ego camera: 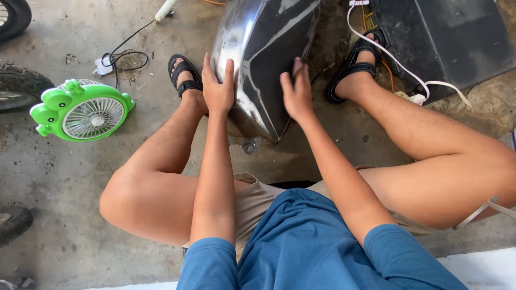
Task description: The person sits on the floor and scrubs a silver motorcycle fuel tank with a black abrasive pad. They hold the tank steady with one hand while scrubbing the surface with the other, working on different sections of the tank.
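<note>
A green frog-shaped fan (83, 111) lies face-up on the stained concrete floor (64, 215), a black cable (124, 53) coiled just beyond it. The left hand (217, 86) rests open, palm flat against the dark motorcycle fuel tank (263, 59) — bare, scuffed metal standing between the sandalled feet. The right hand (295, 91) is curled around a thin dark tool (297, 70), tip touching the tank's ridge. Steady bracing with the left and short, even strokes along the ridge would seem best. A white cord (392, 59) trails across a dark panel (446, 37) at right.
</note>
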